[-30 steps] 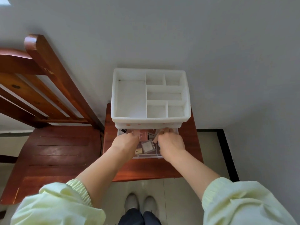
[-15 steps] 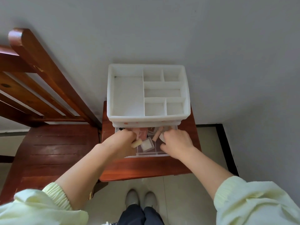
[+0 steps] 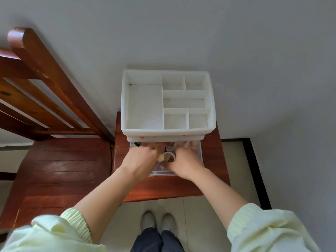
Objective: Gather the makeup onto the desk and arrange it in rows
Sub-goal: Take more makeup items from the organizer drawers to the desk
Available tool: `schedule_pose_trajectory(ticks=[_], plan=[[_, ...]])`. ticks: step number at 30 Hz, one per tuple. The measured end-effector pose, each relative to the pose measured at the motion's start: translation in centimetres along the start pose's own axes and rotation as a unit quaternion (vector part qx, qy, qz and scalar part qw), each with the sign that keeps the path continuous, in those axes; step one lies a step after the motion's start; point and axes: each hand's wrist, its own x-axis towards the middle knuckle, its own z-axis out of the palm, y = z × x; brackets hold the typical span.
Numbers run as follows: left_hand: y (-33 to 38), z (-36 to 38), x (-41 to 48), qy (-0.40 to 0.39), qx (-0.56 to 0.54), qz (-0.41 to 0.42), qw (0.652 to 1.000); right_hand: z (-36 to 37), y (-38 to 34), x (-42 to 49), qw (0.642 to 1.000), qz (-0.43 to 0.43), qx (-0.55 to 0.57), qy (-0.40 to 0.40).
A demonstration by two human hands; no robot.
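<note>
The small makeup pieces (image 3: 168, 157) lay jumbled in the clear plastic drawer (image 3: 199, 151), which was pulled out toward the near side. The left hand (image 3: 141, 160) and the right hand (image 3: 185, 163) both reached into it. I could not tell if either one gripped anything. The drawer belonged to a white plastic box with little bins (image 3: 169, 132) on a small red-brown wooden stool (image 3: 172, 190). No desk showed, so the gathering had likely only begun, and no rows were made yet.

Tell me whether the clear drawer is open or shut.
Open: the clear drawer juts out below the white organizer, makeup showing inside.
</note>
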Motion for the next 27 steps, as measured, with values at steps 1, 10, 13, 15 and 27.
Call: schedule_pose_trajectory(ticks=[1,10,13,15,27], plan=[[0.1,0.2,0.2,-0.012,0.029,-0.001,1.0,0.1,-0.3,0.0,1.0,0.008,-0.028,0.008],[-1.4,1.5,1.4,0.054,0.081,0.044,0.994,1.4,-2.0,1.5,0.992,0.044,-0.11,0.034],[-2.1,0.8,1.0,0.06,0.099,0.065,0.991,1.3,-2.0,1.5,0.991,0.04,-0.117,0.044],[-2.6,0.4,0.7,0.071,0.091,0.077,0.99,1.5,-2.0,1.7,0.989,0.037,-0.134,0.044],[-3.6,0.8,-2.0,0.2,-0.06,0.029,0.978,1.2,-2.4,1.4,0.991,0.01,-0.114,0.07]])
